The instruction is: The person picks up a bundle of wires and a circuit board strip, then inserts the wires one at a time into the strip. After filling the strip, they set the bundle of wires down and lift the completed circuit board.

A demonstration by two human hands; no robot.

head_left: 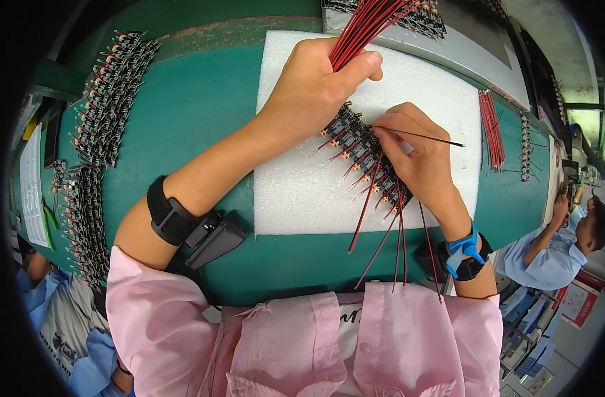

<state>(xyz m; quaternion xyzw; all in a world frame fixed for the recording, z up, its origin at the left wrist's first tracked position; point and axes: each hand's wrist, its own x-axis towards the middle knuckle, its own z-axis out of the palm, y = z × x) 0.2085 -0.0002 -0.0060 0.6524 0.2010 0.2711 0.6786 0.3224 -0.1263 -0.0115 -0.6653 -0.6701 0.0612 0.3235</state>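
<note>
My left hand (315, 83) is closed round a thick bundle of red and black wires (365, 30), above the far part of a white foam sheet (282, 198). On the foam lies a slanting row of small black circuit boards (362, 149), with short red leads along its near side. My right hand (415, 142) pinches one thin red and black wire (441, 139) at the row's right side; its tip by the boards is partly hidden by my fingers. Several long red and black wires (363, 212) trail from the boards toward me, past the foam's near edge.
Rows of similar boards (110, 99) stand along the left of the green table (203, 99). More red wires (491, 129) and a short board strip (526, 149) lie at right. A grey metal box (461, 63) borders the far side. Co-workers (547, 245) sit at right and left.
</note>
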